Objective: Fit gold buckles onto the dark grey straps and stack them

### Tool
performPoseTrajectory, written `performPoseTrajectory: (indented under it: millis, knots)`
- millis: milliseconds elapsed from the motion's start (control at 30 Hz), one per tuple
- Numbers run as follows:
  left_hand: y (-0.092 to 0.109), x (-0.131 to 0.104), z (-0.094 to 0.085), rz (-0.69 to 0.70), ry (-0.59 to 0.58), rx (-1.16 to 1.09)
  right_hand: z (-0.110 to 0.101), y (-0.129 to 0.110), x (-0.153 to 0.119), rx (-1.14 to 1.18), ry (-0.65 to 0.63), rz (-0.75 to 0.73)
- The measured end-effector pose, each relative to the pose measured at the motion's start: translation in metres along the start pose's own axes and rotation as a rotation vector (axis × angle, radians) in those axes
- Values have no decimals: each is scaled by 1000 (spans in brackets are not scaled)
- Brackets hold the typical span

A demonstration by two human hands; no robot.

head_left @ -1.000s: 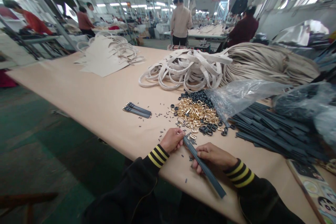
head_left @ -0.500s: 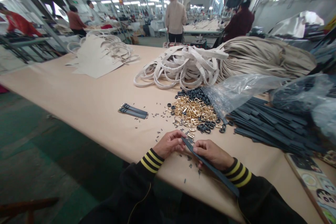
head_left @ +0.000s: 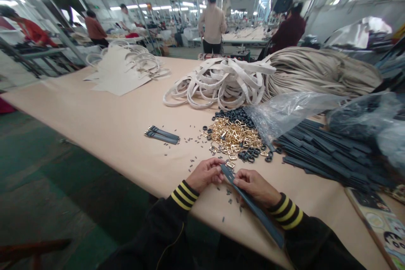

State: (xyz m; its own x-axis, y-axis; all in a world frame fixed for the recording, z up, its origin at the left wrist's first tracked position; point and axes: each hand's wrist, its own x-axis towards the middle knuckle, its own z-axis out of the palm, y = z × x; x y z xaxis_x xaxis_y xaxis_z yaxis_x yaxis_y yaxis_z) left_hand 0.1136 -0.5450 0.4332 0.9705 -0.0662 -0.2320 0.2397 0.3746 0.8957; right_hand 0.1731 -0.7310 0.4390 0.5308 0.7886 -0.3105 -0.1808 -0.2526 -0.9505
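Observation:
A long dark strap (head_left: 257,209) with a small slot near its upper end slants between my hands at the table's near edge. My left hand (head_left: 207,174) pinches its upper tip with bent fingers. A little lower, my right hand (head_left: 257,186) grips the strap between thumb and fingers, and the tail hangs down beside my right sleeve. Just beyond my hands lie gold buckles (head_left: 236,133) in a heap, with black loops (head_left: 249,154) around them. Small dark scraps (head_left: 230,201) are scattered beneath and about my hands. To the left rest finished straps with buckles (head_left: 162,135).
Dark straps (head_left: 319,147) are piled at right beside a clear plastic bag (head_left: 291,107). Pale webbing loops (head_left: 221,82) and a long beige bundle (head_left: 322,69) lie behind. Pale fabric pieces (head_left: 122,74) sit far left. A printed box (head_left: 373,219) is at the right edge. Several people work beyond.
The strap has turned slightly in my hands, so its flat face and slot now show, and its tail has swung a little left and down. Both hands keep their hold.

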Motion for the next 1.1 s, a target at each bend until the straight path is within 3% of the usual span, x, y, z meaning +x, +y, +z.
performPoseTrajectory:
  millis: [167, 433, 633, 700, 800, 933, 1000, 1100]
  knots:
    - [2, -3, -2, -6, -92, 73, 0, 1, -1, 167, -97, 10]
    - [4, -2, 4, -54, 18, 346, 7, -2, -2, 105, -210, -39]
    - [7, 6, 8, -77, 84, 491, 2, 6, 3, 221, -174, 8]
    - [13, 11, 8, -13, 151, 595, -3, 6, 2, 250, -165, 14]
    - [24, 21, 16, 201, 217, 858, -18, 0, -2, 288, -142, 3]
    - [28, 39, 42, 453, 166, 1269, -43, -13, -9, 362, 58, -62]
    - [24, 49, 53, 494, 149, 1442, -51, -18, -11, 376, 156, -51]
    - [18, 61, 59, 465, 131, 1602, -53, -22, -11, 368, 186, -17]
